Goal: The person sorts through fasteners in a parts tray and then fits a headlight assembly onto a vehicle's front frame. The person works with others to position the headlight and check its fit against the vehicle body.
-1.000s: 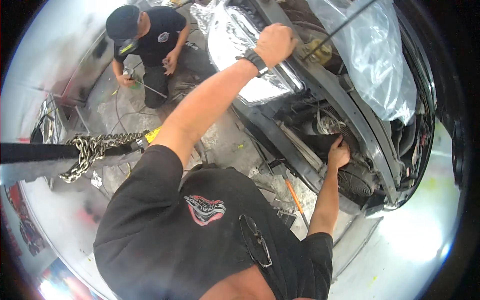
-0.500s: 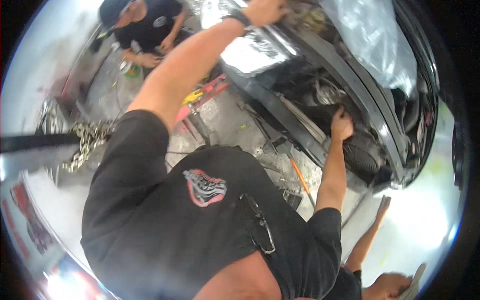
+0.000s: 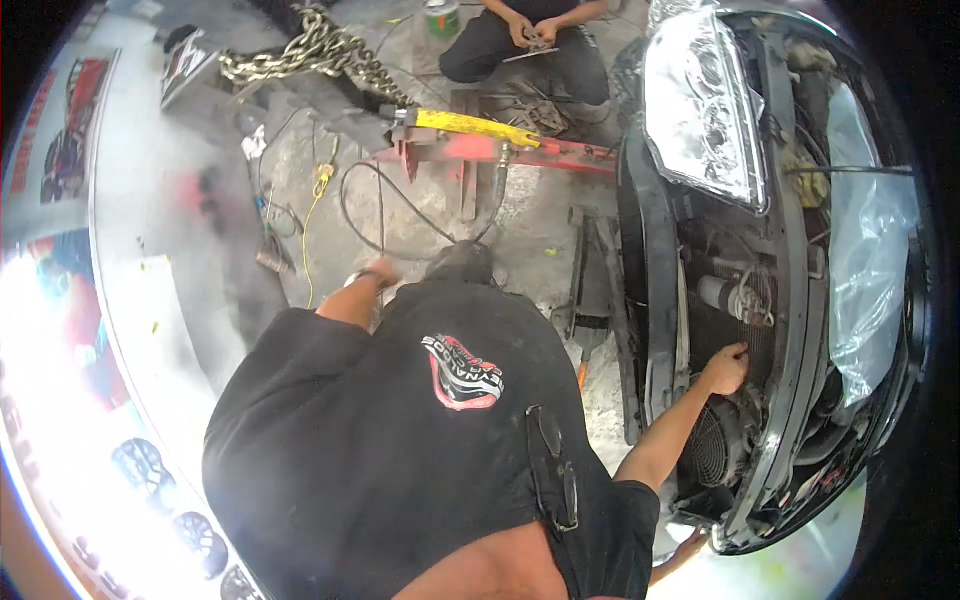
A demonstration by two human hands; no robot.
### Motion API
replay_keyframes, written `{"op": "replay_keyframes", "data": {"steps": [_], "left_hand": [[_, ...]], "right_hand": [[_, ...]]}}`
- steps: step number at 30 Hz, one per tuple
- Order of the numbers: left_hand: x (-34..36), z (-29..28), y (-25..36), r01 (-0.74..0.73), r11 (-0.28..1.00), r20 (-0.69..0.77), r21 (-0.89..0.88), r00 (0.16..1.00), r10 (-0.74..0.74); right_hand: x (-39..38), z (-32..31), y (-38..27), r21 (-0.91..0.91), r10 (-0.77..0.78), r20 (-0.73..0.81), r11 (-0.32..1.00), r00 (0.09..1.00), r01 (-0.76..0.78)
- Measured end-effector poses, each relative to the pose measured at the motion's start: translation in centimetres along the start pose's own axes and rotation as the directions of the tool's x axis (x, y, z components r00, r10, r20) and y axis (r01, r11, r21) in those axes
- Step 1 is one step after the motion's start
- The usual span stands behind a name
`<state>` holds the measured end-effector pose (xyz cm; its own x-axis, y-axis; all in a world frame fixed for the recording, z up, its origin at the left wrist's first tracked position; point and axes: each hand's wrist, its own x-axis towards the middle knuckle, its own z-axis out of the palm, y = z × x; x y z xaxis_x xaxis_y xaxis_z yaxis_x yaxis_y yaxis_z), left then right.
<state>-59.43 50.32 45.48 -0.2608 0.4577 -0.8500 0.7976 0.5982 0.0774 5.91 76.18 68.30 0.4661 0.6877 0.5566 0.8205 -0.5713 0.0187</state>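
Down from the car's front end has come the left hand point(image 3: 383, 270), which now hangs blurred beside the person's black-shirted left side; the right hand point(image 3: 728, 368) stays inside the car's opened nose, and the whole view has swung, so the car stands along the right. At the right hand's fingertips lies a dark, finely meshed flat panel point(image 3: 763, 350), set deep between the bars, below a silver cylindrical canister point(image 3: 728, 296) and above a round black fan with a ringed grille point(image 3: 708, 447).

I judge the panel stiff as a whole but delicate on its face: thin mesh would probably dent under a pressed finger, so its outer rim is the better hold. It looks more awkward than heavy, being hemmed in by neighbouring parts.

As for the right grip, its fingers curl inward close together, tips at the mesh; whether they pinch something thin or merely rest there, I cannot tell. The left grip is too smeared to read, and nothing held shows in it.
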Motion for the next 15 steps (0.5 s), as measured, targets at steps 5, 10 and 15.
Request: {"op": "replay_keyframes", "data": {"steps": [5, 10, 15], "left_hand": [[-8.3, 12.2, -18.4, 0.111, 0.969, -0.067, 0.222, 0.993, -0.099], [-7.2, 15.8, -14.4, 0.093, 0.992, -0.149, -0.082, 0.983, -0.104], [-5.7, 8.8, 0.3, 0.065, 0.693, -0.151, -0.718, 0.957, -0.247]], "right_hand": [[0.0, 1.0, 0.5, 0.064, -0.017, 0.078, 0.998, 0.997, 0.012], [0.7, 1.7, 1.1, 0.023, -0.016, 0.129, 1.000, 0.992, 0.013], [0.8, 1.7, 0.1, 0.017, -0.035, 0.103, 0.999, 0.994, 0.033]]}}
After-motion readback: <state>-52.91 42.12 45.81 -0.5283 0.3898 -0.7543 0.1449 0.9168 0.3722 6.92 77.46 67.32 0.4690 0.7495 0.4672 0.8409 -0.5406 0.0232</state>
